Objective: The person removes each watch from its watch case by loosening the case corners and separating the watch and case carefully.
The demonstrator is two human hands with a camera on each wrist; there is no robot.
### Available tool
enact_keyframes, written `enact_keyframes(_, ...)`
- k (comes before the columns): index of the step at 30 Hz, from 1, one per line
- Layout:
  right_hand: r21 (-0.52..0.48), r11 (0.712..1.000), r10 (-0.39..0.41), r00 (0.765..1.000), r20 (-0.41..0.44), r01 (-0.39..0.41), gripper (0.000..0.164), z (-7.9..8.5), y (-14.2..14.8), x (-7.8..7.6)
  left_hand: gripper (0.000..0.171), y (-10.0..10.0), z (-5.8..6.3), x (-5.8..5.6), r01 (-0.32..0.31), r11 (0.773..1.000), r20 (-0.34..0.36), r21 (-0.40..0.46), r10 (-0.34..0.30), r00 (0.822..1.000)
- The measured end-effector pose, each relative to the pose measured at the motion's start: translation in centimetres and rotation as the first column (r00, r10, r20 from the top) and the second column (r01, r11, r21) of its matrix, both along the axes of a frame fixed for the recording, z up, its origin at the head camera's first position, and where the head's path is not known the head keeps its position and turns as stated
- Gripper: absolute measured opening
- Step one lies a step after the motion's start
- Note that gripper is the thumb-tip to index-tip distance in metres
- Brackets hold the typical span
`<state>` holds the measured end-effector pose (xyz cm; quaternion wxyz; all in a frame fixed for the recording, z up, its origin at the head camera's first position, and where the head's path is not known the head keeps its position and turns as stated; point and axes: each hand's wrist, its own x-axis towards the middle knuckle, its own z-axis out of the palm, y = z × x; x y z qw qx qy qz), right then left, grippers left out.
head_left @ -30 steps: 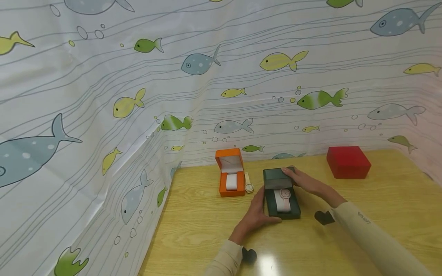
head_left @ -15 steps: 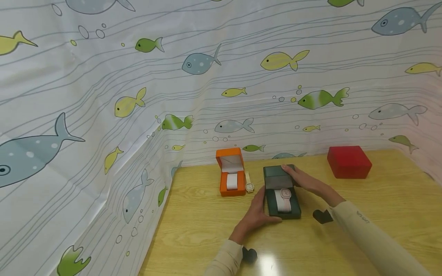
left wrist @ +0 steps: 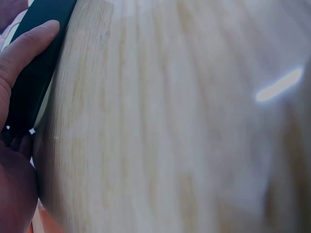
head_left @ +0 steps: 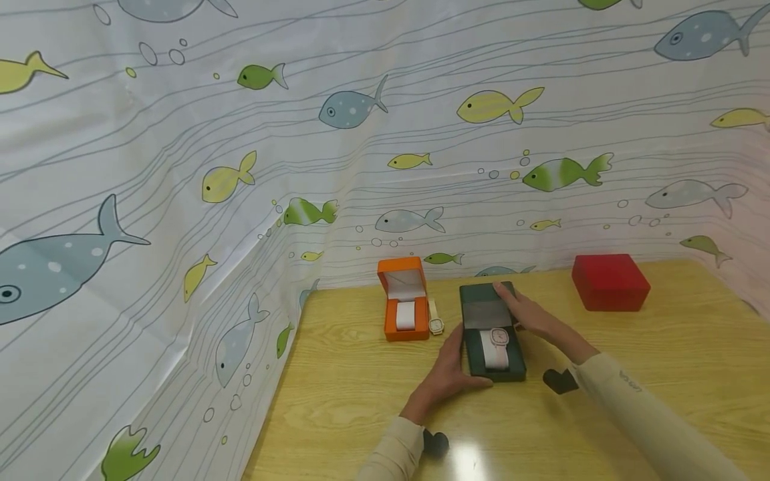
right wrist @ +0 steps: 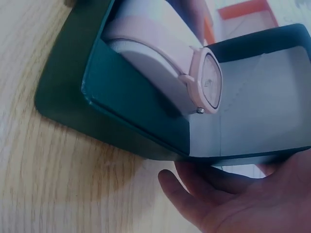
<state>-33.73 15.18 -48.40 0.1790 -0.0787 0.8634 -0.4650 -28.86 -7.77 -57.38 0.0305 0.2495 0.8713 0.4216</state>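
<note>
Near the far edge of the tabletop (head_left: 337, 387), toward its far left corner, an orange box (head_left: 407, 336) stands with its lid up and a bare white cushion (head_left: 406, 315) inside. Just to its right a gold-toned watch (head_left: 436, 326) lies on the tabletop, dial toward the near side and strap running toward the far edge.

Next comes the left hand (head_left: 448, 374), clamped round the near left corner of a green box (head_left: 496, 377), its fingers along the left wall and its thumb along the front wall. The green box stands between the two hands, well in from the far edge, its long axis running roughly from near side to far edge, with its raised lid (head_left: 479, 292) at the far end. In it a pink watch (head_left: 499, 337) is wrapped round a white pad (head_left: 488, 357), dial at the lid end. The dial lies to the right of the left hand and to the left of the right hand (head_left: 534, 318), which looks the nearer. The right hand grips the right side of the lid, one digit over its upper corner.

Farther right, toward the far right corner, sits a closed red box (head_left: 610, 284). The right sleeve (head_left: 644, 407) bears dark lettering too small to read; no brand or label is legible on the boxes or watches.
</note>
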Motion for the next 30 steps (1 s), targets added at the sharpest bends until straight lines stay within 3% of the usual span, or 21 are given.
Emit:
enact_keyframes(9, 0.000, 1.000, 0.002, 1.000, 0.026, -0.002, 0.102, -0.3, 0.3, 0.3, 0.126, -0.1, 0.0, 0.0, -0.008, 1.000, 0.017, -0.003, 0.008, 1.000)
enact_keyframes(14, 0.046, 0.999, 0.019, 0.999, 0.036, -0.021, 0.109, -0.2, 0.5, 0.7, 0.126, 0.0, 0.0, 0.0, -0.010, 1.000, 0.021, -0.013, 0.010, 1.000)
enact_keyframes(18, 0.126, 0.992, 0.033, 0.999, -0.022, -0.030, 0.113, -0.2, 0.2, 1.5, 0.126, -0.1, -0.1, 0.1, -0.007, 1.000, 0.020, -0.012, 0.007, 1.000)
enact_keyframes(26, 0.334, 0.942, 0.063, 0.993, -0.098, -0.027, 0.107, 0.3, -0.9, 3.5, 0.125, -0.1, 0.1, 0.3, -0.023, 0.999, 0.046, -0.024, 0.024, 0.999)
enact_keyframes(30, 0.485, 0.873, 0.015, 0.993, -0.117, 0.044, 0.102, 0.9, -1.6, 4.6, 0.125, -0.1, 0.2, 0.4, -0.025, 0.999, 0.048, -0.041, 0.027, 0.998)
